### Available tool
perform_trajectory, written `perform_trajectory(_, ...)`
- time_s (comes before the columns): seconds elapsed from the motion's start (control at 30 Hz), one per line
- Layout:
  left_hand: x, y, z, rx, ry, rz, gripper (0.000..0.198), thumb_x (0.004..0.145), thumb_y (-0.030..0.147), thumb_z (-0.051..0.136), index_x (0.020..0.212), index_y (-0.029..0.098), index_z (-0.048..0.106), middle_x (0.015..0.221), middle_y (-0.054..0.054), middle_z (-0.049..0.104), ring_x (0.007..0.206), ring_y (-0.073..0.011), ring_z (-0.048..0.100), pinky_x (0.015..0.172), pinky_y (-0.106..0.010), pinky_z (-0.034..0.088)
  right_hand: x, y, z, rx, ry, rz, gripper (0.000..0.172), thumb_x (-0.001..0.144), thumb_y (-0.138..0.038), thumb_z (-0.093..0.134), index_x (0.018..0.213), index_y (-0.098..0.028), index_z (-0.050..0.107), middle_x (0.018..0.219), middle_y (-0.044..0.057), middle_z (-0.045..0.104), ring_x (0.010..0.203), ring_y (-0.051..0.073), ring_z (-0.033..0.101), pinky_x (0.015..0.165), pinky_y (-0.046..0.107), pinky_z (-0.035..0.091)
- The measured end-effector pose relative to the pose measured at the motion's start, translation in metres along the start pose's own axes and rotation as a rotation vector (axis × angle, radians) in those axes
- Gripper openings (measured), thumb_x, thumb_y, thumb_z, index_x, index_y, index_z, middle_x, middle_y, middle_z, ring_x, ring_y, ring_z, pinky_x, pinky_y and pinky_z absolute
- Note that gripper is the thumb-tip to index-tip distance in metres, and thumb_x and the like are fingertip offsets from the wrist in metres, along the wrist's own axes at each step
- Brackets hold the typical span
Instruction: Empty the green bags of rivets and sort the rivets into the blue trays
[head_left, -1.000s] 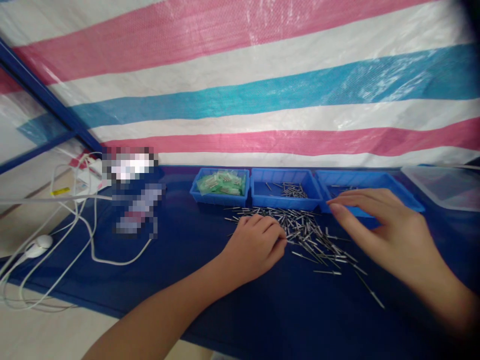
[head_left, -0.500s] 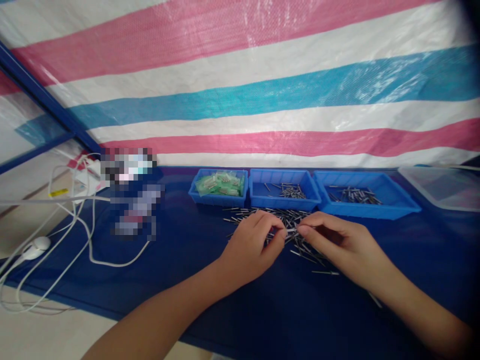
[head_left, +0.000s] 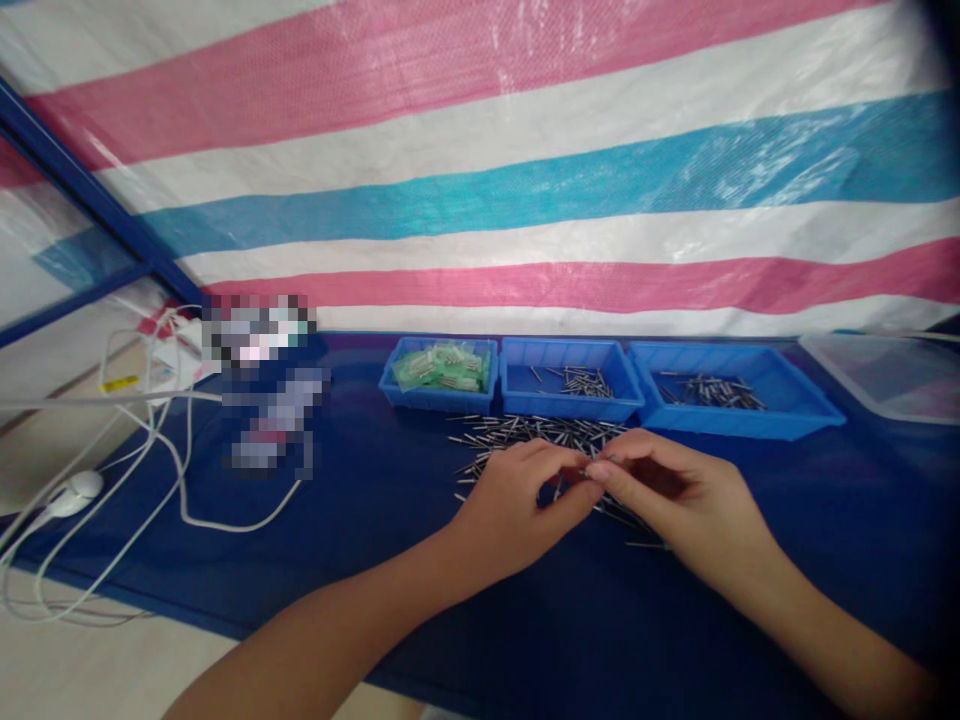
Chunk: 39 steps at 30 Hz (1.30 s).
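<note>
Over a loose pile of thin metal blind rivets, both hands meet fingertip to fingertip. My left hand is closed in a pinch between thumb and forefinger. My right hand pinches too, its thumb touching the left fingertips. A slim metal rivet shows between the fingers, mostly covered by them. Part of the pile is hidden under the hands, and one rivet lies apart near the right wrist.
Behind the pile stand three blue bins: one with green-tinted bags, a middle one and a right one with loose rivets. A clear plastic lid or tray sits far right. White cables run across the left.
The hands have drawn together, so the fingertips now touch where a short gap with a pale metal piece between them showed before. My left hand has shifted slightly right and down.
</note>
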<state>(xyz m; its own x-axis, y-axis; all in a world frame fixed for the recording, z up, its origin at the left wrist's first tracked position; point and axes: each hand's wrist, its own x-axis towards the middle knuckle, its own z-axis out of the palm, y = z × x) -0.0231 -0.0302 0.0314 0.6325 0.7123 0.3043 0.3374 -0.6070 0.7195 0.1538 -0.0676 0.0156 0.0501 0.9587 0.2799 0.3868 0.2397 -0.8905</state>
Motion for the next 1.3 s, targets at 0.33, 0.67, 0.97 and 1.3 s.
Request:
perform_trajectory(0.33, 0.000, -0.004, 0.000, -0.046, 0.038, -0.039, 0.021, 0.090, 0.035, 0.056, 0.086, 0.016, 0.063, 0.082, -0.003, 0.064, 0.076, -0.0129, 0.058, 0.071, -0.023, 0.044, -0.001, -0.004, -0.001, -0.035, -0.009, -0.083, 0.010, 0.083, -0.033, 0.065, 0.080, -0.023, 0.064, 0.076, 0.002, 0.063, 0.071, 0.015, 0.059, 0.054, 0.026, 0.044)
perform_trajectory(0.67, -0.001, -0.003, -0.005, -0.086, 0.126, -0.098, 0.011, 0.085, 0.028, 0.062, 0.086, 0.017, 0.061, 0.081, -0.002, 0.064, 0.076, -0.0137, 0.058, 0.071, -0.024, 0.044, 0.002, 0.001, -0.007, -0.073, -0.107, -0.113, 0.009, 0.086, -0.032, 0.062, 0.086, -0.024, 0.065, 0.082, 0.004, 0.065, 0.076, 0.017, 0.061, 0.066, 0.030, 0.048)
perform_trajectory(0.97, 0.000, -0.001, -0.007, -0.074, 0.089, -0.021, 0.010, 0.087, 0.025, 0.057, 0.089, 0.017, 0.063, 0.085, -0.004, 0.066, 0.081, -0.0149, 0.059, 0.075, -0.026, 0.046, 0.003, 0.001, -0.010, -0.090, -0.108, -0.106, 0.010, 0.086, -0.033, 0.061, 0.089, -0.025, 0.066, 0.085, 0.004, 0.067, 0.078, 0.019, 0.062, 0.066, 0.031, 0.050)
perform_trajectory(1.3, -0.001, -0.005, -0.005, -0.020, 0.160, 0.002, 0.022, 0.088, 0.033, 0.058, 0.102, 0.017, 0.062, 0.089, -0.004, 0.066, 0.083, -0.0152, 0.060, 0.079, -0.027, 0.047, 0.010, 0.000, -0.015, -0.247, -0.086, -0.231, 0.011, 0.088, -0.030, 0.058, 0.093, -0.025, 0.067, 0.094, 0.005, 0.067, 0.085, 0.019, 0.062, 0.072, 0.032, 0.049)
